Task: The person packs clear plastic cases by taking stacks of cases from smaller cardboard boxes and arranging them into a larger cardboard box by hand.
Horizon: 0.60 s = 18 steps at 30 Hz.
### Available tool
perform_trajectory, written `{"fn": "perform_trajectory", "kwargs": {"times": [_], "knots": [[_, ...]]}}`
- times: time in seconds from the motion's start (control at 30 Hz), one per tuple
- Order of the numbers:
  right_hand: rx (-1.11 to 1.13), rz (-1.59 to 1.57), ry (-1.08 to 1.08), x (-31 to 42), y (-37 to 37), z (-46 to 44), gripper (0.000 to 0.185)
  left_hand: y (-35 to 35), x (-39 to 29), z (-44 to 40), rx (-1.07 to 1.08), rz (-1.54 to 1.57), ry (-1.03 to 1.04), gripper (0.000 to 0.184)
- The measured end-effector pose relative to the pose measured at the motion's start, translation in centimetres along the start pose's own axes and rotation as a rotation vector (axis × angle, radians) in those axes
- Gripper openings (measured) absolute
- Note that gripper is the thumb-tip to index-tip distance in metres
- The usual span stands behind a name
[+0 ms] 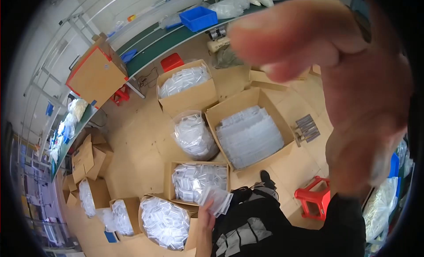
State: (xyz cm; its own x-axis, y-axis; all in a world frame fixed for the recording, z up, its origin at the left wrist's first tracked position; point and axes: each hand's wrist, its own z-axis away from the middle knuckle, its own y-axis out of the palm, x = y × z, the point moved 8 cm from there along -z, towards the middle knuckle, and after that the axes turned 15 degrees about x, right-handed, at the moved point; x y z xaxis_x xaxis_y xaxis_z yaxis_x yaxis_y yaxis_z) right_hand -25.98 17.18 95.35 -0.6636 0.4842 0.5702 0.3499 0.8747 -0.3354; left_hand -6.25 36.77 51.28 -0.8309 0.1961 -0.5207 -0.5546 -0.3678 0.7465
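My left hand (206,220), at the bottom centre, is closed on a few flat clear plastic bags (217,201). They overlap the near edge of a cardboard box (168,179) filled with similar clear flat pieces (198,179). Large and blurred, my right hand (353,80) is raised close to the camera at the upper right. Its fingers stretch leftward and hold nothing that I can see. Below left of my left hand, another open box (193,232) is heaped with clear pieces (163,221).
A big box (287,129) holds stacked translucent sheets. Beside it stand a stuffed clear bag (194,135) and another filled box (190,100). A red stool (312,197) is at right. Green-topped benches (152,49) carry a blue bin (198,18). A metal piece (307,128) lies on the floor.
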Motion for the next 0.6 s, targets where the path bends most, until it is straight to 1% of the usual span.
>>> {"fn": "perform_trajectory", "kwargs": {"times": [0.07,0.1,0.13,0.17,0.2,0.23,0.27,0.3,0.33,0.37,0.4,0.43,0.47,0.53,0.57,0.6], "knots": [[-0.046,-0.016,-0.027,-0.6,-0.2,-0.2,0.062,-2.8,1.0,-0.2,-0.07,-0.03,-0.038,0.057],[-0.06,-0.035,-0.031,-1.3,-0.1,-0.2,0.062,-2.4,1.1,-0.2,-0.051,0.006,-0.056,0.056],[-0.071,-0.072,0.012,-2.8,0.2,0.2,0.062,-1.8,1.2,-0.9,-0.027,0.061,-0.041,0.055],[-0.088,-0.11,0.116,-5.4,1.0,1.5,0.062,-2.2,1.4,-1.2,-0.006,0.036,-0.025,0.055],[-0.107,-0.143,0.298,-9.4,2.5,4.0,0.062,-3.2,2.1,-1.3,-0.018,0.081,-0.029,0.054],[-0.038,-0.089,0.618,-14.4,5.4,8.5,0.075,-4.5,2.7,-1.2,-0.041,0.138,-0.005,0.052],[-0.055,-0.21,0.845,-19.2,9.3,12.8,0.063,-5.5,3.3,-0.8,-0.113,0.092,0.013,0.047],[-0.09,-0.304,0.947,-24.0,13.2,17.5,0.06,-10.9,6.6,-1.9,-0.203,0.043,0.013,0.043],[-0.128,-0.442,1.059,-27.7,18.5,21.8,0.059,-10.2,5.8,-1.8,-0.131,-0.164,0.117,0.04],[-0.168,-0.548,1.176,-30.4,23.2,25.5,0.059,-9.3,6.3,-2.3,-0.147,-0.127,0.149,0.039],[-0.011,-0.614,1.189,-31.4,27.3,26.0,0.061,-7.8,5.8,-2.8,-0.155,-0.093,0.171,0.038],[0.212,-0.302,1.276,-31.7,30.8,26.2,0.066,-7.6,5.3,-2.5,-0.197,-0.037,0.16,0.038],[0.257,-0.315,1.29,-33.3,32.2,26.0,0.066,-8.6,5.0,-2.3,-0.233,0.017,0.14,0.038],[0.112,-0.709,1.349,-36.2,35.5,27.1,0.065,-13.5,6.0,-2.3,-0.198,0.105,0.138,0.04],[0.094,-0.789,1.486,-38.7,36.5,28.8,0.061,-16.9,7.5,-2.4,-0.195,0.148,0.134,0.04],[0.08,-0.859,1.614,-41.6,36.5,30.5,0.057,-19.5,8.0,-1.8,-0.261,0.312,0.126,0.04]]}}
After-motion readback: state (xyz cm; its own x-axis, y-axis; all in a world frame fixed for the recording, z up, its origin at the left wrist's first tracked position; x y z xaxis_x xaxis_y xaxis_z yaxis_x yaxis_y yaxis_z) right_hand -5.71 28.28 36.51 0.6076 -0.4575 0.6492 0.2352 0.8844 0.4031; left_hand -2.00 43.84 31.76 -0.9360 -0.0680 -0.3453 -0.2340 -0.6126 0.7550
